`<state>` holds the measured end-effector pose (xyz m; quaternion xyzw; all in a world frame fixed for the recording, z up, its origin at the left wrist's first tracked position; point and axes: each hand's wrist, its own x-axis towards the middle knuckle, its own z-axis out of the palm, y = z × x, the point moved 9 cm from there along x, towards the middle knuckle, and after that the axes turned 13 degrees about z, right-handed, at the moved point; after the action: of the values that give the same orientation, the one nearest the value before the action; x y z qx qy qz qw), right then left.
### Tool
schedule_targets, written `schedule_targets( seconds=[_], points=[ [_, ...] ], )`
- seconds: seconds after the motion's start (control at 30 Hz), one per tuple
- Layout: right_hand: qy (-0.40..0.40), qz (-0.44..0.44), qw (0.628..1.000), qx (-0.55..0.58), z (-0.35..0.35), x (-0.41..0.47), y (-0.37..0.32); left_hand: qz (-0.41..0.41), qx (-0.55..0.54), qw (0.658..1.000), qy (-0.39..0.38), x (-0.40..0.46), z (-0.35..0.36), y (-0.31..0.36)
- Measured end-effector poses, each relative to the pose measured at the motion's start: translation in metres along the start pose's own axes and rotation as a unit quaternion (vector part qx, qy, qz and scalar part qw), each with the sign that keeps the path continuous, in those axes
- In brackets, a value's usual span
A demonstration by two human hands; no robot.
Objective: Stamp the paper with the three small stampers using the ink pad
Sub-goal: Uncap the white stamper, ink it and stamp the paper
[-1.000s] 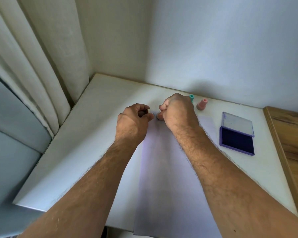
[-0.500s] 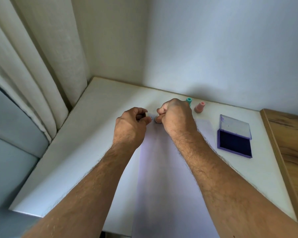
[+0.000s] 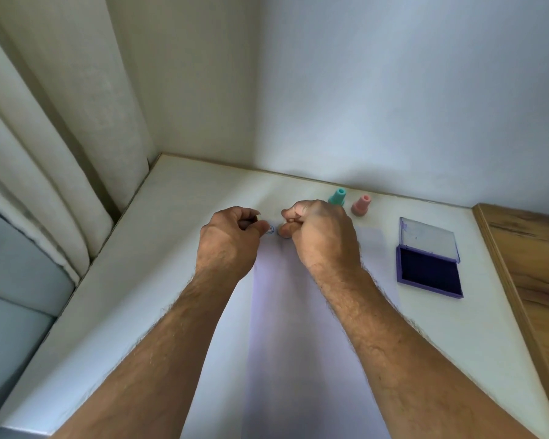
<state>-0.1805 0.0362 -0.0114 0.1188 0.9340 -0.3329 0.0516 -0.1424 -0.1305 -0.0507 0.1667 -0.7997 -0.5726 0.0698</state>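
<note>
Beside paper [image 3: 301, 312]: open ink pad [image 3: 429, 274].

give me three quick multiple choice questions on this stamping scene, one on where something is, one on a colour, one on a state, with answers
1. Where does the ink pad lie?
A. to the right of the paper
B. under the left hand
C. against the curtain

2. What colours are the two stampers standing near the wall?
A. black and white
B. teal and pink
C. both yellow

3. What state is the ink pad in?
A. lid shut
B. upside down
C. lid open

Answers:
1 A, the pad sits on the table right of the sheet.
2 B, the teal stamper stands beside the pink stamper, behind the right hand.
3 C, the clear lid is folded back and the dark pad is exposed.
</note>
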Motion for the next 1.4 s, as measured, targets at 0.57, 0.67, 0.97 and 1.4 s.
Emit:
schedule_targets(
  seconds=[0.57,0.67,0.97,1.4],
  points=[
    [-0.099,0.200,0.871,0.438,-0.021,-0.046,0.072,0.039,-0.182,0.979,-0.086,-0.011,0.026,0.022],
    [-0.116,0.203,0.863,0.448,-0.017,-0.046,0.072,0.047,-0.165,0.979,-0.108,-0.013,0.028,0.024],
    [-0.151,0.183,0.851,0.468,-0.004,-0.025,0.070,0.082,-0.168,0.977,-0.106,-0.012,0.037,0.038],
    [-0.158,0.140,0.853,0.477,-0.008,-0.006,0.064,0.109,-0.148,0.980,-0.070,-0.007,0.042,0.044]
  ],
)
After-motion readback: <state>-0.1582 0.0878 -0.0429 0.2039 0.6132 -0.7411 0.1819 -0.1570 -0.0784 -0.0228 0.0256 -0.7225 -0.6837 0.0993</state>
